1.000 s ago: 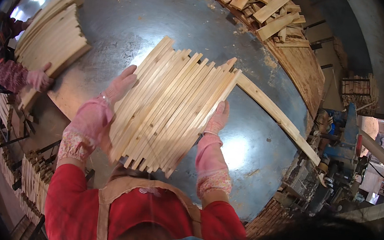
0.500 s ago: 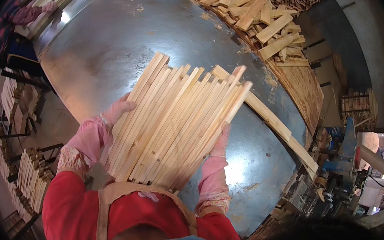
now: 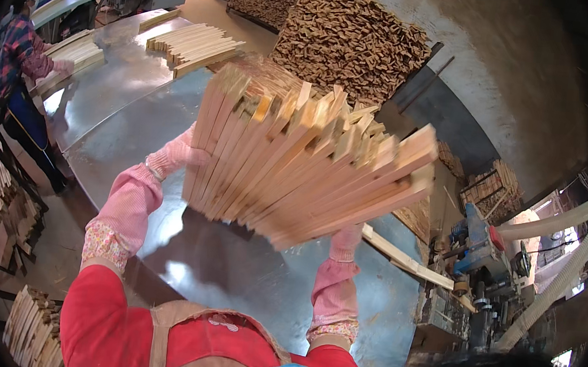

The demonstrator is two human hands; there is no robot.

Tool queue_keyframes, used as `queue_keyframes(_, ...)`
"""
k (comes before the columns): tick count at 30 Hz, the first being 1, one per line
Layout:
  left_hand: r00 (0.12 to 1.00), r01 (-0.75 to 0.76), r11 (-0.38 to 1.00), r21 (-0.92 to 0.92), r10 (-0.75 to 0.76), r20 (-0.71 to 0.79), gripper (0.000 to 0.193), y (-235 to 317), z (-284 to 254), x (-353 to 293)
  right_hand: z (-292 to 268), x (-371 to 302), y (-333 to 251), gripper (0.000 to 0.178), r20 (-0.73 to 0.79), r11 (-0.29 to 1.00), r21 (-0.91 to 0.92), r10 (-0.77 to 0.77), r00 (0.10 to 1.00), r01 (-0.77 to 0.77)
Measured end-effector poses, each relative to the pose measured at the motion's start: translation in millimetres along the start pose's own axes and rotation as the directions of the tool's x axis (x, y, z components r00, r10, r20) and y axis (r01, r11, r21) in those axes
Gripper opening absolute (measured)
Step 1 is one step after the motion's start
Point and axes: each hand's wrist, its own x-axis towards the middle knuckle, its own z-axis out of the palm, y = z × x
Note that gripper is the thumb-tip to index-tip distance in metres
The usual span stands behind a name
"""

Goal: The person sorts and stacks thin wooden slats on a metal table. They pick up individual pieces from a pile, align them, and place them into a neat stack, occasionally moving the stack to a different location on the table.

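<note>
The left hand (image 3: 184, 152) clasps the left side of a bundle of wooden strips (image 3: 287, 176); the right hand (image 3: 346, 242) meets its lower right, fingers hidden, their closure impossible to tell. Near the apron (image 3: 160, 334) half a second ago, the bundle now hangs farther out, above the metal table (image 3: 255, 280). Beyond, a tall woodpile (image 3: 348, 42) shows more fully.

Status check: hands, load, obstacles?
Left hand gripping wood-strip bundle; right hand at its other side, fingers hidden. Bundle held over metal table. Board lying at right.
</note>
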Motion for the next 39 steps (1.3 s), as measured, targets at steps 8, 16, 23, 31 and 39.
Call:
queue_keyframes(8,0.97,0.209,0.951,0.228,-0.232,0.076,0.08,-56.0,-85.3,-110.4,73.3,-114.4,45.7,0.089,0.374,0.37,-0.843,-0.119,0.92,0.39)
queue_keyframes(16,0.98,-0.151,0.983,0.106,0.135,0.143,0.106,-162.4,-122.8,-210.3,85.4,-182.0,50.3,0.081,0.069,0.411,-0.912,0.203,0.977,-0.021)
queue_keyframes(23,0.995,-0.077,0.732,0.677,0.018,0.094,0.088,-141.5,-109.6,-222.5,88.5,-259.3,99.4,0.076,0.038,0.041,-0.999,0.439,0.898,0.022)
queue_keyframes(31,0.705,0.211,0.082,0.974,-0.703,-0.093,0.111,-132.5,-84.8,-217.7,110.2,-294.4,136.0,0.07,-0.076,-0.031,-0.997,0.627,0.775,-0.072)
queue_keyframes(39,0.666,0.716,0.358,0.6,-0.608,-0.432,0.046,-179.5,-101.6,-255.9,111.3,-291.9,170.8,0.056,-0.091,0.413,-0.78,0.668,0.738,-0.47)
